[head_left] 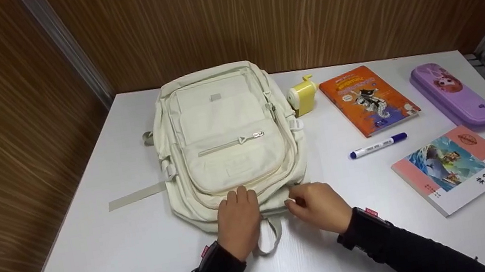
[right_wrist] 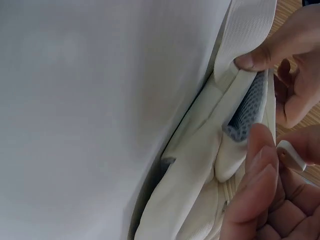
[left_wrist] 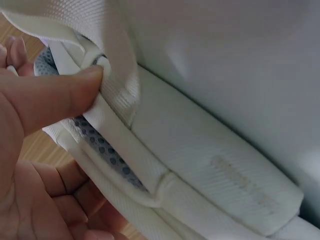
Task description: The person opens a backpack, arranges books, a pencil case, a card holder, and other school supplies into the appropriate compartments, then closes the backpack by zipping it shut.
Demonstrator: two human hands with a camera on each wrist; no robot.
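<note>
Open tabletop (head_left: pixel 110 256) left of and in front of the backpack (head_left: pixel 228 138), crossed only by its loose strap (head_left: pixel 137 196); right of the backpack crowded with sharpener (head_left: pixel 302 95), orange book (head_left: pixel 368 99), marker (head_left: pixel 378 145), pencil case (head_left: pixel 453 94) and pink book (head_left: pixel 457 167).

right hand (right_wrist: pixel 280 165) pinching backpack (right_wrist: pixel 200 165) zipper pull (right_wrist: pixel 292 155)
</note>
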